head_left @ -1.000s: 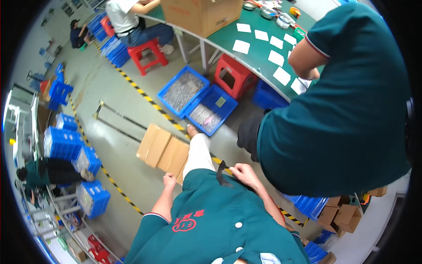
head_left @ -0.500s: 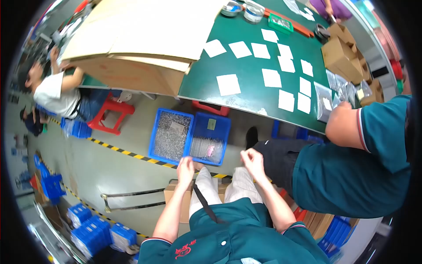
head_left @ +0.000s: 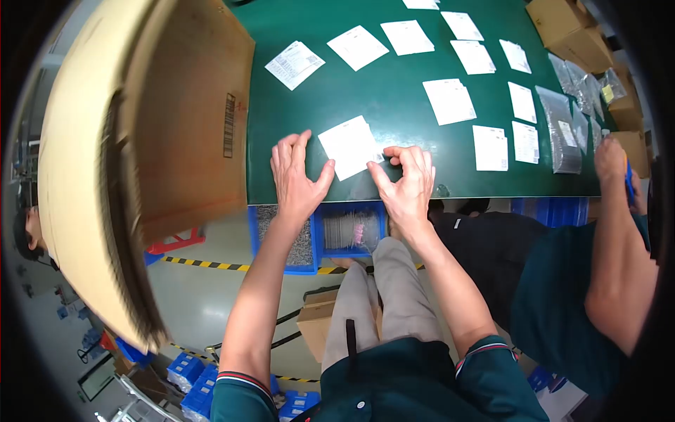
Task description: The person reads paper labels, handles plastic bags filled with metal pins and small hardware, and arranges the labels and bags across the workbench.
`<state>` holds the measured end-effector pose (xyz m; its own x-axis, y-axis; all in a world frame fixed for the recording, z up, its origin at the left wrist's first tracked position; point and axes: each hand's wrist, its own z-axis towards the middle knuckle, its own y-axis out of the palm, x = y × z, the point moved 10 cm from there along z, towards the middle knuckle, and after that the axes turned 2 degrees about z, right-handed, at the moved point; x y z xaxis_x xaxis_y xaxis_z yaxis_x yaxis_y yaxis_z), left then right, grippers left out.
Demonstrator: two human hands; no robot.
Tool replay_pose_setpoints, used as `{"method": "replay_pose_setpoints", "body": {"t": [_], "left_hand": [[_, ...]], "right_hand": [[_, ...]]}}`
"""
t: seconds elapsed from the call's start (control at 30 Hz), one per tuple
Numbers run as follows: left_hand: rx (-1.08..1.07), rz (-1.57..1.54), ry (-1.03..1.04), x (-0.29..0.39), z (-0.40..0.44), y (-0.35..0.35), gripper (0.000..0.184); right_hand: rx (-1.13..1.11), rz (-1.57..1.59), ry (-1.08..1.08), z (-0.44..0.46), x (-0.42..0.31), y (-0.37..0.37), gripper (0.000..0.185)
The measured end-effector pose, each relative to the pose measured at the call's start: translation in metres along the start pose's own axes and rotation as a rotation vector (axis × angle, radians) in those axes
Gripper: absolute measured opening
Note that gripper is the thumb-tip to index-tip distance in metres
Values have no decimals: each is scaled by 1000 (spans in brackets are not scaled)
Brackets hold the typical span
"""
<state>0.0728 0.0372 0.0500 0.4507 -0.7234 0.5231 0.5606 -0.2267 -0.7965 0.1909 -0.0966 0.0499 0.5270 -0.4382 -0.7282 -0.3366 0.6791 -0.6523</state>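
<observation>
A small stack of white printed paper sheets (head_left: 346,146) lies on the green tabletop (head_left: 394,98), turned at an angle, between my hands. My left hand (head_left: 299,176) is just left of it, fingers spread and palm down, holding nothing. On the other side, my right hand (head_left: 408,184) has its thumb and index finger apart at the stack's right corner. The thumb tip seems to touch the paper's edge, though I cannot tell whether it presses on it. Another paper stack (head_left: 294,65) lies further back on the left, with printed lines showing.
A large cardboard box (head_left: 197,105) stands on the table's left. More paper stacks (head_left: 448,100) lie to the right, with clear plastic bags (head_left: 559,130) beyond. A co-worker's hand (head_left: 610,158) is near the bags. Blue bins (head_left: 351,232) sit below the table's edge.
Both my hands have moved forward from above the floor bins to the table, on either side of the near-left paper stack. The view has come closer to the table.
</observation>
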Motion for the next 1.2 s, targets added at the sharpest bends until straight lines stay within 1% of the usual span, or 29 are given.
{"method": "replay_pose_setpoints", "body": {"t": [0.03, 0.1, 0.13, 0.17, 0.27, 0.67, 0.73, 0.87, 0.93, 0.97, 1.0, 1.07, 1.1, 1.13, 1.2], "left_hand": [[-8, 21, -6, -4, 4, 7, 60], [-46, 82, -8, -5, 5, 16, 61], [-69, 140, -3, -5, 5, 19, 62], [-56, 132, 5, -6, 4, 19, 63], [-95, 133, 5, -5, 4, 22, 62], [-89, 175, 8, -2, 5, 23, 61], [-78, 180, 7, -2, 6, 20, 61], [-65, 148, 12, 0, 6, 17, 58], [-63, 136, 3, -1, 6, 17, 56], [-50, 119, 6, -1, 6, 16, 56], [-41, 106, -2, -3, 5, 15, 55], [-49, 101, -26, -6, 5, 17, 52], [-56, 96, -29, -7, 5, 17, 50], [-47, 100, -24, -6, 5, 17, 50], [-71, 89, -54, -9, 5, 19, 49]], "right_hand": [[-4, -49, 31, 1, 3, 4, 28], [-5, -109, 65, 0, 11, 11, 38], [-15, -108, 78, -1, 13, 15, 38], [-2, -119, 86, -1, 14, 15, 38], [9, -138, 103, -3, 14, 17, 37], [47, -146, 95, -7, 17, 17, 34], [31, -148, 82, -5, 13, 16, 30], [33, -14, 25, 15, -4, 17, 23], [79, 32, -226, 33, -32, 24, 21], [5, 71, -224, 44, -40, 34, 25], [13, 78, -236, 54, -45, 42, 25], [-30, 64, -355, 69, -62, 64, 27], [-101, 47, -367, 74, -67, 75, 30], [-95, 50, -374, 80, -69, 79, 30], [-141, -55, -451, 84, -75, 97, 30]]}}
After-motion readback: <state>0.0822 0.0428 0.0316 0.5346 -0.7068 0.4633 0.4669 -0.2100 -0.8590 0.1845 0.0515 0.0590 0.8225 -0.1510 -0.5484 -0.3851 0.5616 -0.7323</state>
